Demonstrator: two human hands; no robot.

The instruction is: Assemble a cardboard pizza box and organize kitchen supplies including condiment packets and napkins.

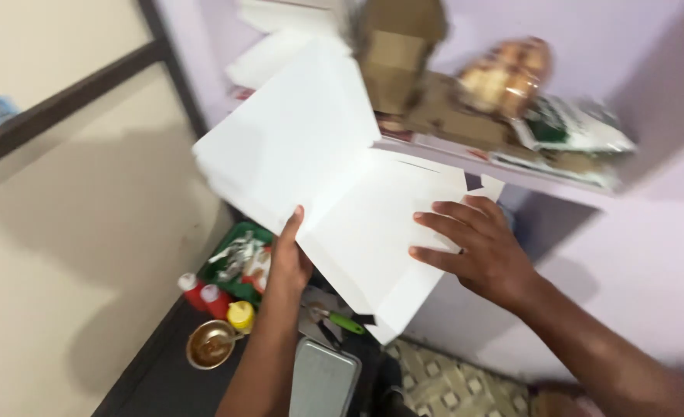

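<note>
A large white flat cardboard box blank (311, 154), folded partly open, is held up in front of a shelf. My left hand (289, 259) grips its lower edge near the central fold, thumb on top. On the right panel my right hand (477, 247) lies with fingers spread, next to the cut flaps at the panel's upper right corner.
A wall shelf (512, 166) behind carries a brown cardboard box (394, 50), a bag of buns (508, 73) and packets. Below on a dark table stand a green tray (238, 266), red and yellow bottles (218, 301), a metal bowl (209, 344), a green-handled tool (342, 320) and a grey tin (323, 378).
</note>
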